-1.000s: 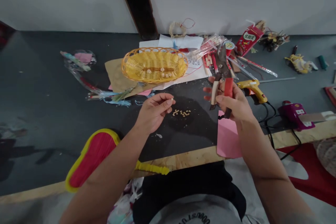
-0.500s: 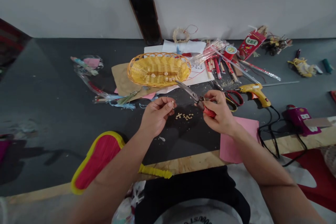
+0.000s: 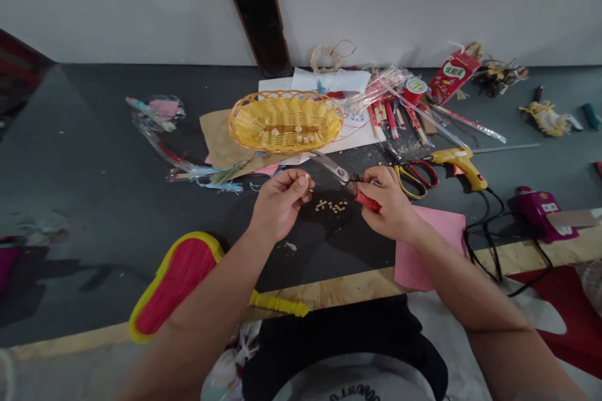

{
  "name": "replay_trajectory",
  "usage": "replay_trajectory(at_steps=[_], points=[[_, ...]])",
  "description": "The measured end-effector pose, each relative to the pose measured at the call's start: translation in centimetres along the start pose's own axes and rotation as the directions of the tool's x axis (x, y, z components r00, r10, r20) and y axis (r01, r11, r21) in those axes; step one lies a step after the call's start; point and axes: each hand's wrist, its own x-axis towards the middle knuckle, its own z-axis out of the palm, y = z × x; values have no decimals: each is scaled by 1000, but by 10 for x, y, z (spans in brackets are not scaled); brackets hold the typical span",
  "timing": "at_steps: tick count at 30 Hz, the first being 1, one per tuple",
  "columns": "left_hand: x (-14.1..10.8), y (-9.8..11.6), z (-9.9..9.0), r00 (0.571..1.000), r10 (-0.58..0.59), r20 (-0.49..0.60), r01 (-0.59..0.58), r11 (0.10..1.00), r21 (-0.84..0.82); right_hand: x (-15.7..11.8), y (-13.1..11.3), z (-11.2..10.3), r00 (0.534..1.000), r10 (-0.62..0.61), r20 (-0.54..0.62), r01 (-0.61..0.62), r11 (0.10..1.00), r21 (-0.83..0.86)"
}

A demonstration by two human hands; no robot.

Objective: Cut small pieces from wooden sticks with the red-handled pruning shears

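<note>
Grey desk (image 3: pixel 329 250) leaves room between basket (image 3: pixel 244 122) and front edge (image 3: pixel 338 285); left hand (image 3: pixel 279 202) pinches a pale bit (image 3: pixel 307 177), right hand (image 3: pixel 388 202) grips shears (image 3: pixel 339 171) slanting basketward.

Craft work area; whether in home or workshop, cannot tell. Long dark worktop (image 3: pixel 324 257) with raw plywood edge (image 3: pixel 348 285), against plain pale wall (image 3: pixel 141 6). Craft supplies crowd surface: yellow glue gun (image 3: pixel 458 160), scissors (image 3: pixel 412 170), red thread spool (image 3: pixel 414 95), bundled sticks (image 3: pixel 376 93), blue tassels (image 3: pixel 219 185), pink paper (image 3: pixel 408 263), small cut bits (image 3: pixel 335 206). Personal items among them: drink carton (image 3: pixel 454 77), phone (image 3: pixel 262 28) leaning on wall.
</note>
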Motion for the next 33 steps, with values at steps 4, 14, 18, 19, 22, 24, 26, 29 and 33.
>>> replay_trajectory(at_steps=[4,14,18,19,22,24,26,29,33], points=[[-1,0,1,1000,5,-10,-6,1000,-18,-2,-3,-1,999,3,52,-2,1000,-16],[2,-3,0,999,31,-21,-31,999,8,-3,-12,0,996,-12,93,19,997,-74],[2,-5,0,999,31,-34,-30,999,19,-4,-14,0,996,-21,87,26,998,-58],[1,-5,0,999,28,-38,-28,999,20,-4,-13,0,996,-23,84,27,998,-50],[0,-2,1,999,16,-41,-16,1000,19,-3,-11,-1,998,-12,60,11,1000,9],[0,0,2,999,-2,-34,3,1000,9,-3,-7,-1,1000,15,21,-16,998,68],[0,1,2,999,-27,-33,26,1000,-5,-3,-4,-1,999,45,-22,-42,993,114],[1,0,1,998,-41,-37,42,999,13,-3,-2,-1,995,79,-56,-70,985,157],[1,-3,-5,998,59,-23,-51,957,284,-1,-3,-4,983,143,-113,-123,978,167]])
